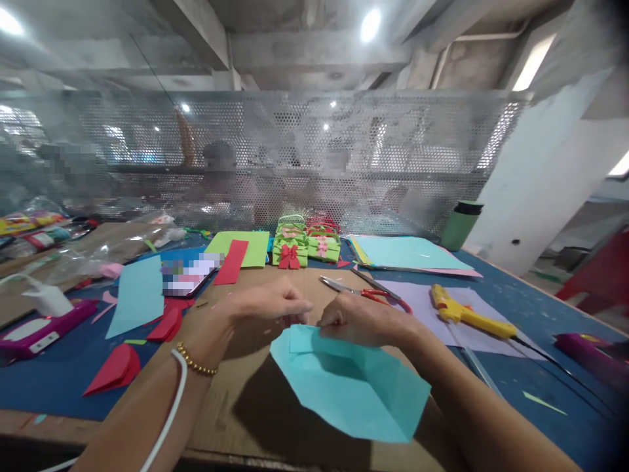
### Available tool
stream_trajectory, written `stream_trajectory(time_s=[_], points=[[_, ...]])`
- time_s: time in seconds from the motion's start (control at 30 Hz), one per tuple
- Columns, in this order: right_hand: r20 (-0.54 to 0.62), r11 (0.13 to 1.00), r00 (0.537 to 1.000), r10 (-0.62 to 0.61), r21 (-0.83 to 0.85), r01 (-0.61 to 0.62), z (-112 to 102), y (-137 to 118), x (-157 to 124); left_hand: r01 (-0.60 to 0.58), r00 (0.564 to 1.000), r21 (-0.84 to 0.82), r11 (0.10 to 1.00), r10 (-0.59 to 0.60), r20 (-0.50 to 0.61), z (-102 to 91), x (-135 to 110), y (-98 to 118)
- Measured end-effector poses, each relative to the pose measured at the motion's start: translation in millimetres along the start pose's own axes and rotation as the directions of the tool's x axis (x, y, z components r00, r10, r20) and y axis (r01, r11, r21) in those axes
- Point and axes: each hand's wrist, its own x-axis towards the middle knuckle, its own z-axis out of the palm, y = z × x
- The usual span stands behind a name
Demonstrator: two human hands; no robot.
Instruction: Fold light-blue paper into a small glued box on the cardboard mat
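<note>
A light turquoise sheet of folded paper, with upright folded sides, is tilted up over the brown cardboard. My right hand is closed on its far edge, the fingers curled and the thumb side toward the middle. Just left of it, my left hand is closed too, fingers bent together right at the paper's upper left corner. Whether its fingertips pinch the paper or something small is hidden. Beyond the right hand lie scissors with red-orange handles.
Cardboard covers the blue table. On the right are a yellow glue gun with its cord, a paper stack and a green bottle. Small green paper bags stand behind. Left are a phone, red cutouts and a purple power strip.
</note>
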Motion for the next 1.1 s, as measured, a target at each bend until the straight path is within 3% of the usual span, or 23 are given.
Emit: stream_trajectory(time_s=[0.23, 0.67, 0.83, 0.97, 1.1], points=[[0.002, 0.998, 1.000, 0.002, -0.064, -0.001, 1.4, 0.8, -1.4, 0.010, 0.992, 0.144, 0.990, -0.028, 0.124, 0.4, 1.0, 0.1], [0.085, 0.999, 0.996, -0.038, 0.030, 0.035, 0.4, -10.1, -3.0, -0.080, 0.956, 0.043, 0.996, 0.064, 0.286, 3.6, 1.1, 3.4], [0.101, 0.998, 0.995, 0.014, 0.059, -0.020, 6.6, -12.0, 1.4, -0.094, 0.969, 0.082, 0.992, 0.072, 0.235, 11.1, 1.9, 7.9], [0.111, 0.997, 0.992, 0.054, 0.057, -0.060, 10.3, -13.6, 5.3, -0.029, 0.985, 0.148, 0.989, 0.004, 0.170, 15.2, 3.0, 11.1], [0.131, 0.997, 0.991, 0.024, 0.066, -0.033, 9.5, -16.4, 5.8, -0.021, 0.961, 0.189, 0.982, -0.033, 0.273, 13.1, 2.9, 10.8]])
